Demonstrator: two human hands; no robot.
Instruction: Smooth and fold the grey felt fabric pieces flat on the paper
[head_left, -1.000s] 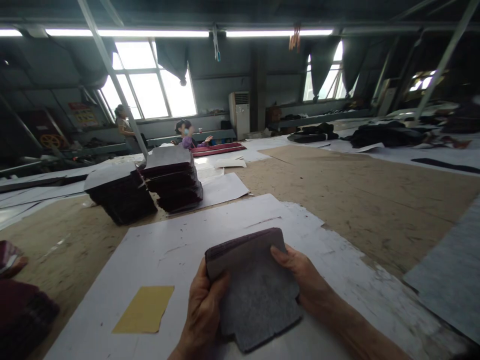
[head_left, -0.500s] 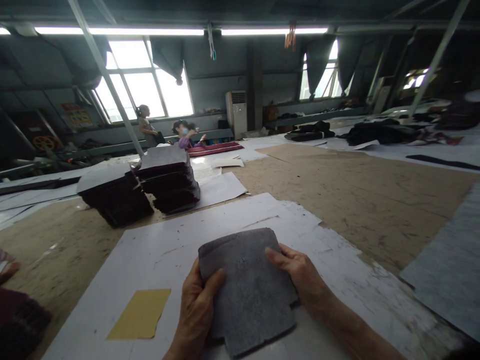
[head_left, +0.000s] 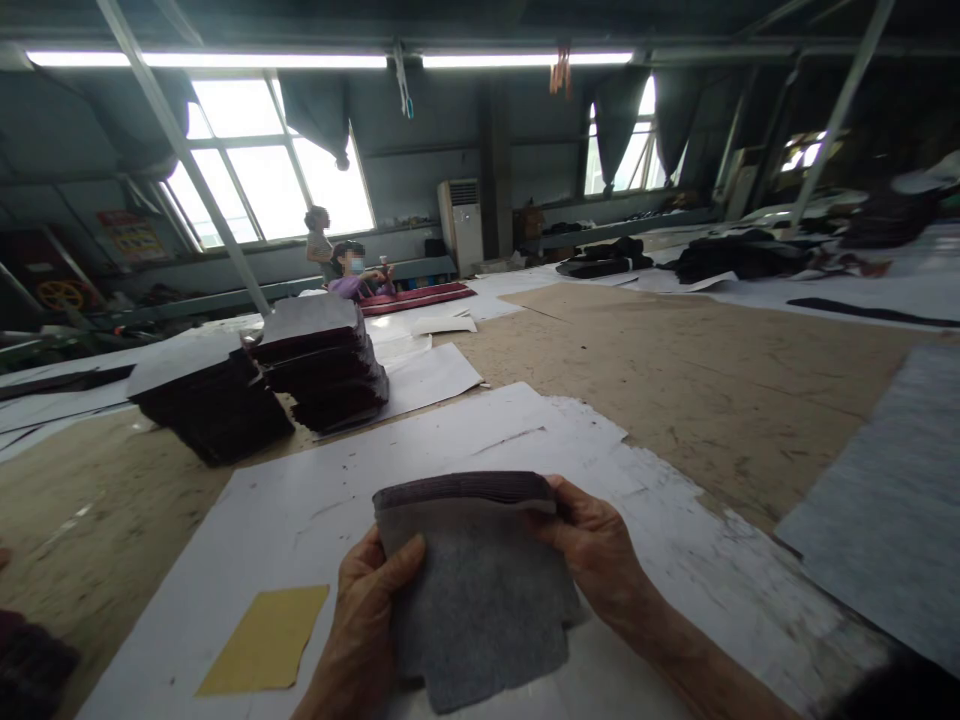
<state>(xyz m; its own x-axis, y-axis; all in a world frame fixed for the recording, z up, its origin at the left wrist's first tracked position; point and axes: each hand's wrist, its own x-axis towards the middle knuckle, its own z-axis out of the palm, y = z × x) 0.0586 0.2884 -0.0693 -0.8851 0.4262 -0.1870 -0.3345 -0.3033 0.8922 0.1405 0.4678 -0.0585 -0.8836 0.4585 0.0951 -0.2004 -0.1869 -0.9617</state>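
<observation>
The left hand [head_left: 367,600] and right hand [head_left: 600,545] each kept a closed grip on a notched, grey, fabric-like stack [head_left: 480,600] above flat white paper [head_left: 315,520]. Its layered far edge [head_left: 457,488] had just come into view, probably easing access to single layers; beyond stretched the tan counter [head_left: 712,350].

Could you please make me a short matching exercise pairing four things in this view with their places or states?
1. Grey stack
2. Yellow piece
3. Left hand
4. White cabinet

A. Lying on white paper
B. Standing by the far wall
C. Gripped from both sides
D. Thumb on the stack's face

Pairs: 1-C, 2-A, 3-D, 4-B
</observation>
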